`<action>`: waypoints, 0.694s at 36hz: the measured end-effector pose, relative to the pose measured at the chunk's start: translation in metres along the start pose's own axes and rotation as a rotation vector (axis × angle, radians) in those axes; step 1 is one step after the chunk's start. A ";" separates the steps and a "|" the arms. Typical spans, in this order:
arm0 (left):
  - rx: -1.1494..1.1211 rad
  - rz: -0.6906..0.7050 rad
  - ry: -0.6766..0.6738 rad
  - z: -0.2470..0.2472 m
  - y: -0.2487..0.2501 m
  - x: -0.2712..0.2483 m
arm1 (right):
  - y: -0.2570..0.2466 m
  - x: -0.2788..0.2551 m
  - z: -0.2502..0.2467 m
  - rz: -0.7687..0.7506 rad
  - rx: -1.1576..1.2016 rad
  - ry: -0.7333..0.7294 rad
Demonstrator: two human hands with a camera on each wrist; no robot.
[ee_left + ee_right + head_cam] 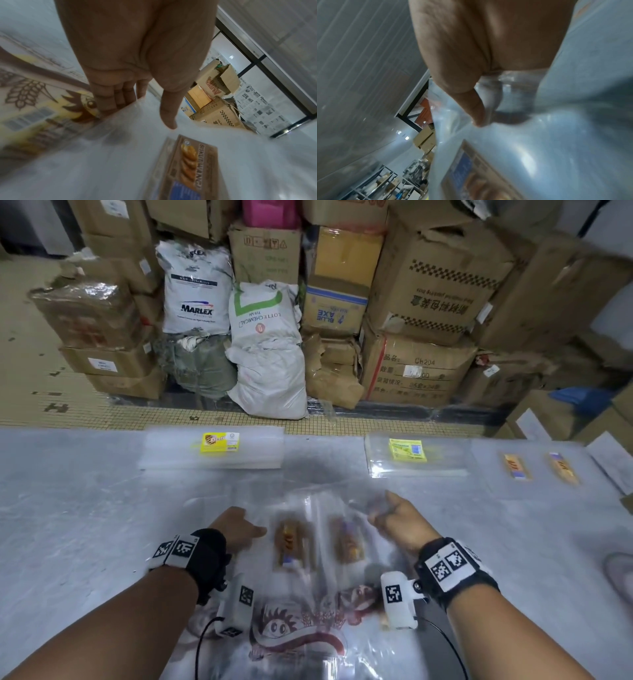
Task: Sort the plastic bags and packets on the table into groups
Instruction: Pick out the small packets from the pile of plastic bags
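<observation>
A: Status of the sort?

B: Three groups are seen laid out along the far edge of the table [68, 508]: a clear stack with a yellow label [219, 443], a second stack with a yellow-blue label [407, 450], and two brown-label packets [537, 467] set side by side at the right. These are judged done.

A: And what is in hand?

B: A bundle of clear bags [318, 539] with brown labels is held near the front centre, over a large printed bag [298, 635]. The left hand [236, 529] is curled on its left edge, fingers [113, 97] tucked under the film and thumb on top. The right hand [397, 525] is pinched on the right edge, thumb pressed into the plastic.

A: Remaining?

B: The bundle is judged to belong with the brown-label packets. The printed bag beneath is not yet grouped.
</observation>
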State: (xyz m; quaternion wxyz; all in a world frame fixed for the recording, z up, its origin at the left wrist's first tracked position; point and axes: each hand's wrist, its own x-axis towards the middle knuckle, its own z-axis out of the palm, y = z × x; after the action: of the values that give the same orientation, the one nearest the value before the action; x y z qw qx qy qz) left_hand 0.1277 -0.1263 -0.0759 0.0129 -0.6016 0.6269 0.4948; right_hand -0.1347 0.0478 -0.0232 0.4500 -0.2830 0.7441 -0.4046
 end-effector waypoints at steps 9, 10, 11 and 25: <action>-0.321 0.228 -0.081 -0.015 -0.004 0.011 | -0.033 -0.007 -0.018 -0.186 0.028 -0.016; -0.321 0.235 -0.094 -0.017 -0.001 0.013 | -0.035 -0.009 -0.020 -0.201 0.042 -0.021; -0.303 0.231 -0.112 -0.019 0.003 0.012 | -0.038 -0.011 -0.022 -0.203 0.050 -0.024; -0.698 0.250 -0.376 0.022 0.089 0.014 | -0.078 -0.035 -0.097 -0.317 0.238 -0.194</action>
State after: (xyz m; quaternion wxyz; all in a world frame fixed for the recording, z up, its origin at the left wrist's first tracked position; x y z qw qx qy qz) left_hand 0.0432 -0.1414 -0.0417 -0.1377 -0.3882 0.4765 0.7768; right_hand -0.2019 0.0690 0.0846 0.4805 -0.3791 0.5904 -0.5262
